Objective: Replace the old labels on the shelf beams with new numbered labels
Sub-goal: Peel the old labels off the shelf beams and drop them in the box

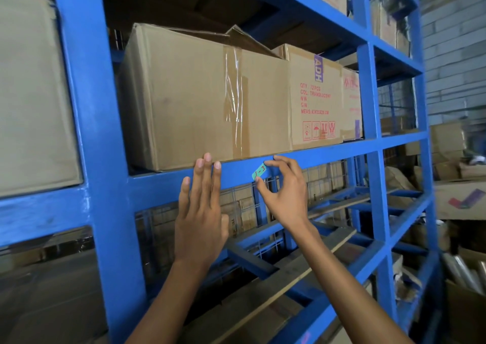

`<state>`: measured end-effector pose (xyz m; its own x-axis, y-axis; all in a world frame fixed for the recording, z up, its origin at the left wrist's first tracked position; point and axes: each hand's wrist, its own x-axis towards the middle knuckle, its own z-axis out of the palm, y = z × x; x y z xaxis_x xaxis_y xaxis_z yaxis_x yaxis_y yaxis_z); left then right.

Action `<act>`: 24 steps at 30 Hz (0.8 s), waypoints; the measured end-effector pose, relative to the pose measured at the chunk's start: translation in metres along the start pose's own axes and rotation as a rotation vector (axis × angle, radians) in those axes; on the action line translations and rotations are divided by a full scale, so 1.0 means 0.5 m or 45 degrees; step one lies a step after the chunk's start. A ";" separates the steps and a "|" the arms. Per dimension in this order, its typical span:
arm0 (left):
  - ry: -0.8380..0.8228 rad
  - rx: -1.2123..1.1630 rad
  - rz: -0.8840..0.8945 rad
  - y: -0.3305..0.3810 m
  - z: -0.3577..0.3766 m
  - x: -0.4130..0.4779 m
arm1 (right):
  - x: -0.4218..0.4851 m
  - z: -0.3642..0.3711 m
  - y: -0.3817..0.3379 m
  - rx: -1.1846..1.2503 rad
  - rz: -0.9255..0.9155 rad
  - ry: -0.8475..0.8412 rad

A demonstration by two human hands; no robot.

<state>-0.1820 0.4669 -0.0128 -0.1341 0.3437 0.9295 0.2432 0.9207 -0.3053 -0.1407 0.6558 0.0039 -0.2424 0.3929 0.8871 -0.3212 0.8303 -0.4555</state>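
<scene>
A small teal label (259, 172) with red writing sits tilted against the front of a blue shelf beam (163, 183). My right hand (285, 191) pinches it between thumb below and fingertips above. My left hand (201, 212) lies flat against the same beam a little to the left, fingers spread and pointing up, holding nothing. Whether the label sticks to the beam I cannot tell.
Large taped cardboard boxes (200, 101) stand on the shelf just above the beam. A thick blue upright (94, 133) rises at left, another upright (370, 106) at right. Below the beam are wooden slats (302, 262) and wire mesh. More boxes (460, 193) pile up at far right.
</scene>
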 end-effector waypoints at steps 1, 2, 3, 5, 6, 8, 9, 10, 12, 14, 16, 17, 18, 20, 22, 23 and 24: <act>0.000 0.003 -0.002 0.001 0.001 0.000 | 0.003 -0.002 0.002 0.002 0.003 -0.016; 0.002 0.007 -0.004 0.001 0.001 0.000 | 0.007 -0.003 0.003 0.002 0.004 -0.027; 0.001 0.012 -0.006 0.001 0.002 0.000 | 0.010 -0.004 0.005 0.003 0.003 -0.039; -0.002 0.022 -0.009 0.001 0.003 0.001 | 0.016 -0.006 0.008 0.015 0.002 -0.060; -0.004 0.023 -0.009 0.001 0.003 0.001 | 0.018 -0.007 0.009 0.020 -0.001 -0.071; -0.005 0.015 -0.008 0.001 0.004 0.001 | 0.025 -0.011 0.012 0.021 -0.011 -0.098; -0.004 0.008 -0.008 0.001 0.005 0.001 | 0.028 -0.013 0.013 0.023 -0.017 -0.113; -0.002 0.002 -0.008 0.001 0.005 0.001 | 0.031 -0.015 0.013 0.025 -0.022 -0.125; 0.000 0.005 -0.009 0.001 0.005 0.001 | 0.034 -0.019 0.015 0.023 -0.026 -0.138; 0.001 0.014 -0.009 0.001 0.004 0.000 | 0.035 -0.020 0.016 0.022 -0.027 -0.146; 0.003 0.011 -0.008 0.000 0.005 0.000 | 0.033 -0.018 0.016 0.027 -0.025 -0.150; 0.003 0.007 -0.008 0.000 0.005 0.000 | 0.032 -0.017 0.017 0.025 -0.024 -0.147; 0.001 0.006 -0.008 0.000 0.005 -0.001 | 0.031 -0.015 0.018 0.025 -0.022 -0.141; -0.003 0.019 -0.009 -0.001 0.005 -0.001 | 0.030 -0.013 0.021 0.045 0.001 -0.116; -0.008 0.029 -0.013 0.000 0.005 -0.001 | 0.028 -0.010 0.022 0.076 0.035 -0.086; -0.012 0.031 -0.014 0.000 0.005 -0.001 | 0.028 -0.008 0.022 0.088 0.050 -0.073; -0.015 0.035 -0.014 0.000 0.004 -0.002 | 0.027 -0.006 0.022 0.096 0.064 -0.062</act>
<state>-0.1841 0.4670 -0.0140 -0.1478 0.3358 0.9303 0.2155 0.9289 -0.3011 -0.1447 0.6716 0.0111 -0.3037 0.4119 0.8591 -0.3752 0.7772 -0.5052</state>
